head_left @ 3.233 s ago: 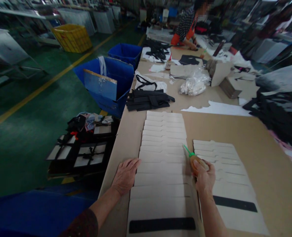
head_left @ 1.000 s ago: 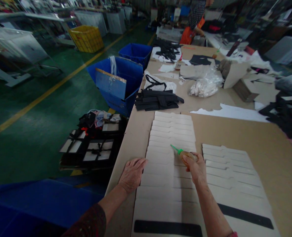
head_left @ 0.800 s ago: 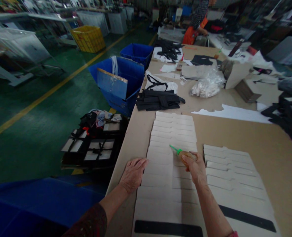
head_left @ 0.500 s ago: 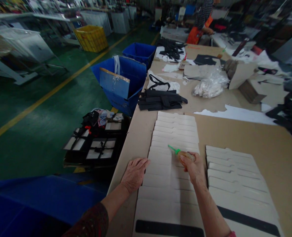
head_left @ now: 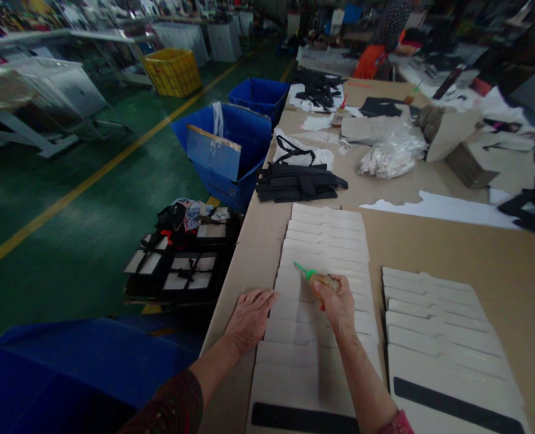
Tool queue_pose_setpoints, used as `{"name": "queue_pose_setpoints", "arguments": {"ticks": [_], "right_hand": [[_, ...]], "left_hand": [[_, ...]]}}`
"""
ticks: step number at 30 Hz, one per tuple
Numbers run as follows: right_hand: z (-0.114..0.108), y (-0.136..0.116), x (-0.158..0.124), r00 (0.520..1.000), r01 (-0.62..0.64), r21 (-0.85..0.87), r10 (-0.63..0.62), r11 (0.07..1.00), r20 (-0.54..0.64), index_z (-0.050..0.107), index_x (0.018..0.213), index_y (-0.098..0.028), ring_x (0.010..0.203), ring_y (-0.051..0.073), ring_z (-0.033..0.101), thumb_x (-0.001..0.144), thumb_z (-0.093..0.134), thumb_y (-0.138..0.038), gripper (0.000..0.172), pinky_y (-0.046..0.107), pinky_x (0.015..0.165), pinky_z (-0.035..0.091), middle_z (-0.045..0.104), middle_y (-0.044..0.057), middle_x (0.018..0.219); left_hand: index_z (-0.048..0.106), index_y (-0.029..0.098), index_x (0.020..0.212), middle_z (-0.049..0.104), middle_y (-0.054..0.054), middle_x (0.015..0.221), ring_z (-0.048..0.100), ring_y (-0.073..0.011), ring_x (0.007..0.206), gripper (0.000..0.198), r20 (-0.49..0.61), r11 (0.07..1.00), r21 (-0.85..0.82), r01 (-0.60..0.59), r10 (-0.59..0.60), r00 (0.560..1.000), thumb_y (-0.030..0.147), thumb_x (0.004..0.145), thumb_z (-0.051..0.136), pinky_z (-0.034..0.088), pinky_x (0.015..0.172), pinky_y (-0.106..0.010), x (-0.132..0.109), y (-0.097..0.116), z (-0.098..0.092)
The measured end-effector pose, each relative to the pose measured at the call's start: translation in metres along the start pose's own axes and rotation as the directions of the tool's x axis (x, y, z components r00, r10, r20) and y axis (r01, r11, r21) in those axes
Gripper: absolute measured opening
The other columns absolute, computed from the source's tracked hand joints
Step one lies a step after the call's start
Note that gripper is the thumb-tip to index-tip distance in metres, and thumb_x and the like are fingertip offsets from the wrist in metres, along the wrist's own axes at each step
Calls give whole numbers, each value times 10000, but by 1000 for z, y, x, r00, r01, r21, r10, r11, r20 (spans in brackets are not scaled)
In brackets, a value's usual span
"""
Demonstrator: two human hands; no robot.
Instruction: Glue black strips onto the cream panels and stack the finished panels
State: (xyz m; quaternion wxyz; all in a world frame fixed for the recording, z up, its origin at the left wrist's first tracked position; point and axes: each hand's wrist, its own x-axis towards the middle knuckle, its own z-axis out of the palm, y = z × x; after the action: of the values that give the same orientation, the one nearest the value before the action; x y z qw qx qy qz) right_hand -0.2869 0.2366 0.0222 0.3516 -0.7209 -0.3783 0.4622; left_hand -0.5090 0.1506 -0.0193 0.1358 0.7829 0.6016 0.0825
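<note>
My right hand (head_left: 337, 301) grips a small glue bottle (head_left: 325, 282) with a green nozzle, its tip pointing left just over a row of overlapping pale cardboard pieces (head_left: 312, 241). Whether the tip touches the card cannot be made out. Flat on the table's left side lies my left hand (head_left: 251, 316), fingers stretched out and fingertips against the row's left edge. A black strip (head_left: 303, 417) crosses the nearest piece. To the right, a second overlapping row of cardboard pieces (head_left: 443, 328) has a similar black strip (head_left: 457, 404) at its near end.
Black fabric strips (head_left: 301, 184) lie beyond the row, with a clear plastic bag (head_left: 394, 154) and a cardboard stack (head_left: 470, 163) farther right. Blue bins (head_left: 222, 144) and tied black bundles (head_left: 190, 271) stand left of the table. Another person (head_left: 380, 42) works at the far end.
My right hand has moved left with the glue bottle, carrying the nozzle tip toward the row's left edge. My left hand stays at the row's edge. The view has shifted slightly.
</note>
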Motion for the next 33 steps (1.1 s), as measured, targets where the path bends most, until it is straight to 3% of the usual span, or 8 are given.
{"name": "queue_pose_setpoints", "arguments": {"ticks": [8,13,16,19,23,27,33], "right_hand": [[19,-8,-12,999,-14,78,10,997,45,571,979,-221,534,150,558,639,750,-447,446,241,385,451,619,-20,724],[21,0,-15,997,-54,220,39,974,73,565,1015,-216,584,161,586,602,791,-462,531,230,380,445,638,1,812],[4,7,-14,998,-61,316,55,947,28,547,1034,-216,612,166,598,596,792,-494,574,234,390,448,643,14,864],[-25,15,-6,995,-53,368,82,928,-62,541,1047,-216,611,168,595,575,806,-516,619,244,401,450,645,20,879],[-68,27,12,966,-20,376,116,926,-232,543,1047,-216,644,183,601,518,842,-518,679,264,429,472,637,25,890],[-100,36,28,918,8,316,118,949,-379,551,1058,-216,655,192,607,545,833,-513,656,287,446,496,629,30,904],[-120,40,36,909,-2,262,111,965,-402,551,1053,-228,673,199,603,565,834,-472,614,291,425,507,613,46,935]], "left_hand": [[352,325,1469,538,-21,1397,431,-232,1244,595,1,1000,-9,4,-4,1000,121,920,459,360,993,-437,1,0,-2],[421,309,1425,539,-26,1395,442,-237,1245,547,-17,1000,-2,5,-5,1000,129,911,470,359,1023,-436,-3,-2,3],[407,204,1434,525,-89,1396,442,-237,1261,533,-66,999,9,45,-44,997,91,913,390,364,1048,-427,-5,-9,8],[404,116,1422,536,-133,1361,448,-225,1261,493,-118,998,13,69,-67,991,97,938,314,366,1070,-401,9,-22,8],[410,166,1425,531,-96,1369,453,-222,1237,453,-140,999,17,50,-47,989,189,981,324,352,1081,-404,56,-34,1],[420,253,1425,525,-48,1392,440,-234,1230,464,-110,999,31,24,-21,994,196,968,367,352,1051,-416,96,-32,-5],[416,259,1434,537,-44,1380,431,-247,1226,510,-62,998,52,16,-13,998,160,935,382,350,1024,-416,104,-30,-7]]}}
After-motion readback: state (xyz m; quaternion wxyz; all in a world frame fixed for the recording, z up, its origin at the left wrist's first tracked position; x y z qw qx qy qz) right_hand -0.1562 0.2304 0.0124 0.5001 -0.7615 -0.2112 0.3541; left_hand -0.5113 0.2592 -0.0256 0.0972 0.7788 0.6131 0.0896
